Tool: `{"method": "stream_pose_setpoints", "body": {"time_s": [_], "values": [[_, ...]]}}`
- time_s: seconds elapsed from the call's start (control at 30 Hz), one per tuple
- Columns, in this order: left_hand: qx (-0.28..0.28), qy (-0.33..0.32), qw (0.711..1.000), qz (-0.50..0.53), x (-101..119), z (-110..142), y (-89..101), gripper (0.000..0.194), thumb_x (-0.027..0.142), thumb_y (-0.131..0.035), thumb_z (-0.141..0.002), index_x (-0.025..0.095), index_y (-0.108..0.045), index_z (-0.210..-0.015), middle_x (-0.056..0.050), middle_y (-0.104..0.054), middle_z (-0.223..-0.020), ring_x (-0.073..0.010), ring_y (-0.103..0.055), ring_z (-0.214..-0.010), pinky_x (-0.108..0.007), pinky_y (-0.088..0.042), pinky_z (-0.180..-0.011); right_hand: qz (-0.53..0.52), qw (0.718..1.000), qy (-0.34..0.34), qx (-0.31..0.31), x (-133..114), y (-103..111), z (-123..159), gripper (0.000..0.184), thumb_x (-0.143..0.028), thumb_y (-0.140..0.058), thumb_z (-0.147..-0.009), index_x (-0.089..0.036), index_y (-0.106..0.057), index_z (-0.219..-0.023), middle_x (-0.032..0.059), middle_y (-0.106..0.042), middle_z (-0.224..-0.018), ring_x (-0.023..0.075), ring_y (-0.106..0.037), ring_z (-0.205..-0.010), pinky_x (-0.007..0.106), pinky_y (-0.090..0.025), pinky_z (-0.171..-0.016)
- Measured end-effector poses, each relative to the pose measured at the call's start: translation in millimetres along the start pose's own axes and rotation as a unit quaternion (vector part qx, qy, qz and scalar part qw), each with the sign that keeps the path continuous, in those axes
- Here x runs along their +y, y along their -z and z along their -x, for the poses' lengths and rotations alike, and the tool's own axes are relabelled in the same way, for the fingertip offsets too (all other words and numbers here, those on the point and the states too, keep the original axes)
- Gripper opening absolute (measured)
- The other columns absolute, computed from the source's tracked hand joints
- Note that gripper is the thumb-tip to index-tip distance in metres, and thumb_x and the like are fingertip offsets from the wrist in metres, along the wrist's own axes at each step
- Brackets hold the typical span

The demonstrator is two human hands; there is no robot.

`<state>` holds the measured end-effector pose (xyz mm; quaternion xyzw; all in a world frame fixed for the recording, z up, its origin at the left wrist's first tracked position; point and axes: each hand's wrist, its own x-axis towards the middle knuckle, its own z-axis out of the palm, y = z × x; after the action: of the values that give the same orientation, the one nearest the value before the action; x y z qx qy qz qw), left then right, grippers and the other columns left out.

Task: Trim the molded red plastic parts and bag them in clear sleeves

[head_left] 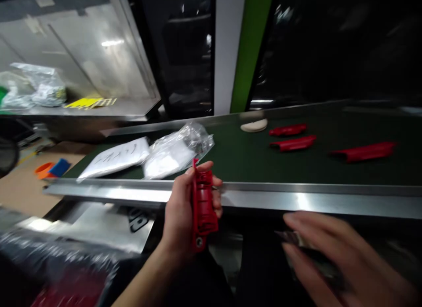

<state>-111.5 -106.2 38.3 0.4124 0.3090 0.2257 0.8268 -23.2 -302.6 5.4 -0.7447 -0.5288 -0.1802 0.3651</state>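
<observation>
My left hand (183, 210) is wrapped round a red plastic part (202, 206), held upright just in front of the metal rail (263, 197) of a dark green conveyor belt (263, 159). My right hand (336, 254) is low at the right and blurred by motion. Its fingers lie over a thin dark thing (296, 239) that I cannot make out. Three more red plastic parts (293, 143) lie on the belt at the right.
Clear plastic bags (178, 151) and a white packet (115, 159) lie on the belt's left end. A pale round piece (253, 126) sits at the belt's far edge. A plastic bag with red parts (66, 276) is at bottom left. A steel cabinet (82, 56) stands behind.
</observation>
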Motion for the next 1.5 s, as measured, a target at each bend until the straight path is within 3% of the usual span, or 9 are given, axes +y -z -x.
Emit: {"method": "stream_pose_setpoints", "body": {"time_s": [0.23, 0.37, 0.6, 0.8, 0.97, 1.03, 1.17, 1.33, 1.5], "values": [[-0.056, -0.235, 0.818, -0.522, 9.6, -119.0, -38.6, 0.046, 0.048, -0.050, -0.088, 0.020, -0.053, -0.124, -0.009, -0.063, -0.098, -0.0219, -0.060, -0.083, -0.036, -0.049, -0.076, 0.323, 0.938, -0.123, 0.028, 119.7, 52.5, -63.5, 0.025, -0.025, -0.051, -0.091, -0.027, -0.065, -0.111, -0.0024, -0.063, -0.115, 0.0115, -0.060, -0.072, 0.027, -0.042, -0.058], [-0.064, -0.248, 0.706, -0.660, -11.1, -173.6, -52.5, 0.034, 0.038, -0.055, -0.089, 0.013, -0.058, -0.112, -0.011, -0.061, -0.100, -0.0262, -0.058, -0.096, -0.051, -0.045, -0.090, 0.357, 0.906, -0.188, -0.126, 174.4, 66.7, -81.5, 0.031, -0.022, -0.046, -0.089, -0.026, -0.064, -0.113, 0.0004, -0.059, -0.124, 0.0170, -0.062, -0.084, 0.029, -0.039, -0.058], [-0.061, -0.306, 0.629, -0.712, -16.6, -176.2, -53.7, 0.037, 0.039, -0.047, -0.093, 0.010, -0.055, -0.115, -0.017, -0.054, -0.116, -0.0344, -0.052, -0.112, -0.056, -0.047, -0.089, 0.301, 0.915, -0.128, -0.237, 205.3, 51.4, -85.2, 0.033, -0.012, -0.053, -0.080, -0.027, -0.069, -0.104, 0.0004, -0.068, -0.100, 0.0152, -0.065, -0.076, 0.025, -0.039, -0.058], [-0.113, -0.415, 0.642, -0.635, -9.7, -108.2, -49.5, 0.032, 0.037, -0.036, -0.098, 0.023, -0.046, -0.124, -0.007, -0.054, -0.122, -0.0208, -0.053, -0.114, -0.039, -0.049, -0.095, 0.266, 0.961, -0.042, -0.058, 173.2, 55.6, -96.0, 0.029, -0.008, -0.044, -0.088, -0.017, -0.066, -0.104, 0.0068, -0.066, -0.100, 0.0149, -0.065, -0.080, 0.025, -0.048, -0.067], [-0.151, -0.593, 0.584, -0.533, -22.5, -43.3, -66.5, 0.053, 0.022, -0.055, -0.089, 0.017, -0.036, -0.138, -0.012, -0.049, -0.132, -0.0209, -0.046, -0.124, -0.034, -0.045, -0.101, 0.115, 0.979, 0.034, 0.164, 70.5, 58.9, -101.3, 0.014, -0.014, -0.054, -0.091, -0.016, -0.063, -0.102, 0.0062, -0.065, -0.095, 0.0136, -0.063, -0.085, 0.025, -0.052, -0.078], [-0.153, -0.642, 0.573, -0.485, -25.8, -27.2, -69.1, 0.059, 0.014, -0.058, -0.084, 0.011, -0.035, -0.138, -0.015, -0.051, -0.129, -0.0220, -0.047, -0.122, -0.035, -0.043, -0.101, 0.004, 0.989, 0.017, 0.147, 30.3, 55.5, -96.6, 0.017, -0.010, -0.055, -0.090, -0.018, -0.063, -0.102, 0.0034, -0.064, -0.092, 0.0111, -0.063, -0.082, 0.021, -0.052, -0.073], [-0.177, -0.633, 0.622, -0.426, -34.4, 1.3, -46.2, 0.060, 0.006, -0.056, -0.079, 0.018, -0.040, -0.136, -0.009, -0.065, -0.110, -0.0191, -0.059, -0.099, -0.034, -0.040, -0.097, -0.281, 0.957, -0.074, 0.022, -8.0, 43.7, -77.3, 0.022, -0.034, -0.060, -0.092, -0.028, -0.060, -0.113, 0.0006, -0.061, -0.092, 0.0084, -0.058, -0.064, 0.019, -0.051, -0.055], [-0.156, -0.106, 0.977, -0.096, -46.1, 50.4, -4.7, 0.062, 0.024, -0.059, -0.083, 0.036, -0.033, -0.138, -0.002, -0.063, -0.092, -0.0162, -0.060, -0.078, -0.029, -0.047, -0.070, -0.372, 0.894, -0.241, -0.064, -8.6, 29.5, -56.7, 0.051, -0.052, -0.066, -0.084, -0.038, -0.045, -0.127, 0.0001, -0.056, -0.108, 0.0057, -0.054, -0.064, 0.016, -0.048, -0.052], [-0.155, 0.150, 0.952, 0.216, -51.9, 71.8, 18.3, 0.032, 0.040, -0.047, -0.089, 0.022, -0.050, -0.116, -0.001, -0.053, -0.083, -0.0093, -0.050, -0.057, -0.022, -0.041, -0.052, -0.249, 0.935, -0.141, -0.210, -13.3, 10.2, -43.1, 0.033, -0.025, -0.052, -0.096, -0.036, -0.049, -0.127, -0.0014, -0.057, -0.115, 0.0081, -0.057, -0.105, 0.015, -0.049, -0.089]]}}
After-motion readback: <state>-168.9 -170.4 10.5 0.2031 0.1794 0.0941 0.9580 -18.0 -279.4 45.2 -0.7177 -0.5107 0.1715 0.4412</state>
